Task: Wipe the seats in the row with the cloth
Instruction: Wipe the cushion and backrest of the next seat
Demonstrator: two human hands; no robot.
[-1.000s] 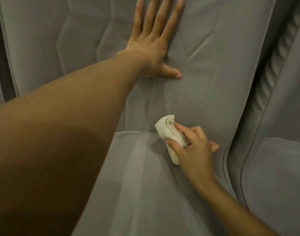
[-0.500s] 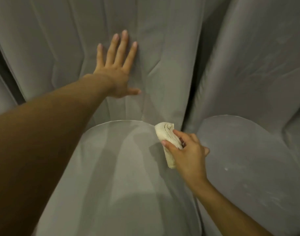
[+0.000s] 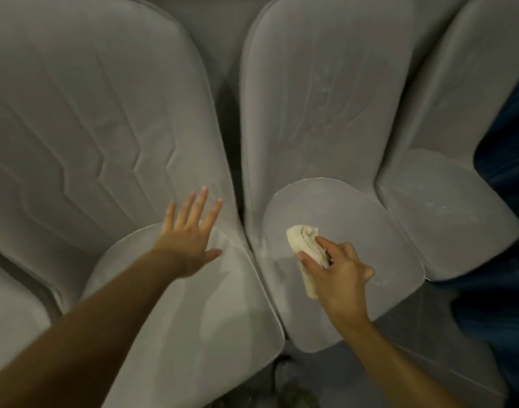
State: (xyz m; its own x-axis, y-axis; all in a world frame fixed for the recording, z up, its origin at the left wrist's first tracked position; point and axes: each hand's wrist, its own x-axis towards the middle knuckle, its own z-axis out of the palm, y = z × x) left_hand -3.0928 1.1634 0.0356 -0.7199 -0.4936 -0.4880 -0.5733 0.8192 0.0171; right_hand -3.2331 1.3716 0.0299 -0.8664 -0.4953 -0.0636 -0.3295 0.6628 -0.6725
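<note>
Right hand (image 3: pixel 337 272) grips a cream bunched cloth (image 3: pixel 303 245), thumb and fingers curled round it. The cloth lies on the pan of the middle grey moulded plastic seat (image 3: pixel 370 219), toward the pan's 9 o'clock edge, and sticks out of the hand at 11 o'clock.

Left hand (image 3: pixel 190 234) has its fingers straight and spread and holds nothing. It is over the rear pan edge of the left grey seat (image 3: pixel 193 319); contact cannot be told.

Right grey seat (image 3: pixel 446 225), at 3 o'clock, has pale specks on its pan.
</note>
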